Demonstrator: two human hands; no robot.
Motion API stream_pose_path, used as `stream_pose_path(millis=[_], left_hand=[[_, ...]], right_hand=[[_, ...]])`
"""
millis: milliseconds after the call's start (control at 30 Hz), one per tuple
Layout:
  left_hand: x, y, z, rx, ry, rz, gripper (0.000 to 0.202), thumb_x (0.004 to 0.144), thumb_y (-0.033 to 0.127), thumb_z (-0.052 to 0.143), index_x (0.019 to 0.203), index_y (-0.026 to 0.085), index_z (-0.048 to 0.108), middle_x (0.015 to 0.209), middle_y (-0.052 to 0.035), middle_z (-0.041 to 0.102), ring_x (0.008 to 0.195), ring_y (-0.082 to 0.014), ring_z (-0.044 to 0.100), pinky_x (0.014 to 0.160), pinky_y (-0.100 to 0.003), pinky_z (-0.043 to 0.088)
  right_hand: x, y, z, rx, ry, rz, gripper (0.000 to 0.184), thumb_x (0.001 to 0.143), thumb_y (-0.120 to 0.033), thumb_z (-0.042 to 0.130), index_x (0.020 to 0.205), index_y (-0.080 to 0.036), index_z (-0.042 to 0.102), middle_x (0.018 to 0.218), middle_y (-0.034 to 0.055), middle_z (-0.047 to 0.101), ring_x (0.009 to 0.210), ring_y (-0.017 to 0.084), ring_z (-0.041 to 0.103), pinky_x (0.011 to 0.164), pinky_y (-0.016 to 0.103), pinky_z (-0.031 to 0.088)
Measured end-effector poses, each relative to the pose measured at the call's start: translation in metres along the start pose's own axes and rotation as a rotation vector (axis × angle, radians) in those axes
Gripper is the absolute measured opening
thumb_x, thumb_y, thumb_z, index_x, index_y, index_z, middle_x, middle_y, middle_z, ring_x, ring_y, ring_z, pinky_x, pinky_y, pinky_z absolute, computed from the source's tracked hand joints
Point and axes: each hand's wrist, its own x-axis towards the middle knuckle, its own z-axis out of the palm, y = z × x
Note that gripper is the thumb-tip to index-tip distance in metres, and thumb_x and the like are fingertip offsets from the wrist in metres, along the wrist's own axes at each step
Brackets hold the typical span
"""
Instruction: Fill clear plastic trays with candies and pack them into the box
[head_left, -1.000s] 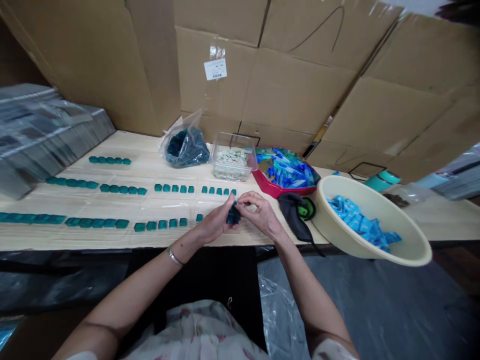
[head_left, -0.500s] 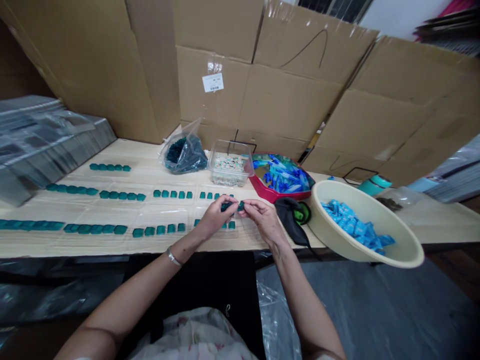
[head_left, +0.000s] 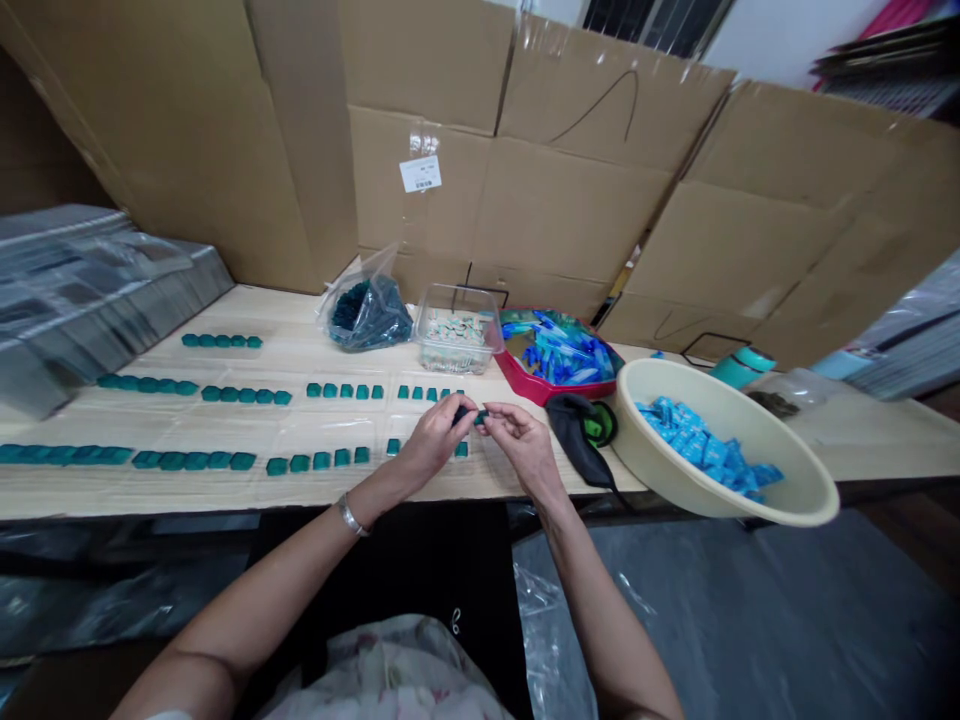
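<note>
My left hand [head_left: 433, 442] and my right hand [head_left: 526, 448] work together above the table's front half. The left fingertips pinch a dark teal piece [head_left: 459, 414]. A small teal piece [head_left: 481, 416] sits in my right fingertips, a short gap from the other piece. Just behind and below my hands run short rows of small teal blocks [head_left: 431, 393], and another row [head_left: 319, 459] lies to the left of my left hand. My fingers hide part of both pieces.
The wooden table [head_left: 225, 425] holds longer teal rows, a bag of dark teal pieces [head_left: 367, 315], a transparent box [head_left: 456, 330], a red tray of blue items [head_left: 559, 357], black cloth [head_left: 579, 428], and a beige basin of blue packets [head_left: 720, 440]. Cardboard [head_left: 525, 200] walls the back.
The dark clump held between both hands a second ago now shows as two separate pieces, one in each hand. My hands have drawn slightly apart, and the view has shifted a little.
</note>
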Motion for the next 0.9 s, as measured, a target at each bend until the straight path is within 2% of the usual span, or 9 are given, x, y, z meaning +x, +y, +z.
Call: stream_pose_path(millis=[100,233,300,433,533,633,733,900], left_hand=[[-0.001,-0.001,-0.001,0.04,-0.043,0.049,0.01,0.087,0.025,0.05,0.095,0.021,0.054,0.094,-0.0048,0.061,0.088,-0.018,0.056,0.084,-0.032,0.042],[-0.001,0.0,0.0,0.104,-0.026,0.106,0.008,0.088,0.021,0.046,0.091,0.02,0.053,0.091,-0.0048,0.059,0.087,-0.018,0.055,0.082,-0.032,0.042],[-0.002,0.003,0.001,0.128,-0.013,0.122,0.009,0.09,0.02,0.044,0.091,0.02,0.052,0.09,-0.0052,0.058,0.087,-0.0181,0.055,0.082,-0.032,0.042],[-0.005,0.012,0.004,0.153,-0.023,0.164,0.012,0.092,0.022,0.04,0.092,0.019,0.052,0.091,-0.0067,0.057,0.088,-0.0191,0.054,0.084,-0.032,0.042],[-0.006,0.016,0.005,0.151,-0.043,0.181,0.014,0.093,0.024,0.039,0.093,0.02,0.052,0.093,-0.0065,0.057,0.091,-0.019,0.055,0.085,-0.032,0.042],[-0.008,0.014,0.005,0.11,0.016,0.161,0.013,0.092,0.026,0.041,0.093,0.02,0.053,0.093,-0.0064,0.058,0.092,-0.0187,0.055,0.087,-0.032,0.041],[-0.012,0.008,0.003,0.05,0.065,0.092,0.01,0.091,0.026,0.046,0.09,0.02,0.053,0.091,-0.0056,0.06,0.091,-0.0181,0.056,0.086,-0.031,0.042],[-0.02,0.001,-0.002,-0.019,0.016,-0.037,0.008,0.087,0.026,0.05,0.088,0.02,0.055,0.091,-0.0034,0.063,0.088,-0.0169,0.058,0.082,-0.03,0.043]], right_hand=[[-0.004,-0.001,0.001,-0.054,0.007,-0.048,0.029,0.068,-0.035,0.072,0.092,-0.02,0.068,0.08,0.0037,0.07,0.074,0.018,0.068,0.077,0.033,0.055],[-0.007,0.001,-0.001,-0.064,0.002,-0.095,0.026,0.07,-0.034,0.07,0.092,-0.021,0.068,0.08,0.0039,0.069,0.077,0.017,0.067,0.081,0.034,0.054],[-0.007,0.0,-0.003,0.009,-0.011,-0.044,0.027,0.07,-0.035,0.071,0.093,-0.021,0.068,0.081,0.0028,0.069,0.075,0.016,0.067,0.08,0.033,0.055],[-0.008,-0.005,-0.007,0.22,-0.054,0.148,0.03,0.072,-0.04,0.07,0.093,-0.019,0.07,0.083,0.0025,0.07,0.069,0.014,0.067,0.078,0.033,0.055],[-0.008,-0.007,-0.012,0.252,-0.057,0.191,0.029,0.067,-0.039,0.075,0.087,-0.019,0.072,0.081,0.0025,0.071,0.068,0.014,0.067,0.078,0.033,0.054],[-0.005,-0.005,-0.025,0.116,0.047,0.081,0.028,0.065,-0.037,0.076,0.086,-0.019,0.073,0.088,0.0036,0.072,0.073,0.015,0.067,0.08,0.033,0.054],[0.002,0.0,-0.043,-0.172,0.12,-0.084,0.027,0.068,-0.034,0.074,0.091,-0.019,0.073,0.093,0.0059,0.072,0.082,0.018,0.067,0.084,0.035,0.052],[0.016,0.015,-0.057,-0.564,0.034,-0.319,0.017,0.077,-0.026,0.065,0.09,-0.019,0.073,0.094,0.0079,0.072,0.087,0.021,0.067,0.084,0.036,0.052]])
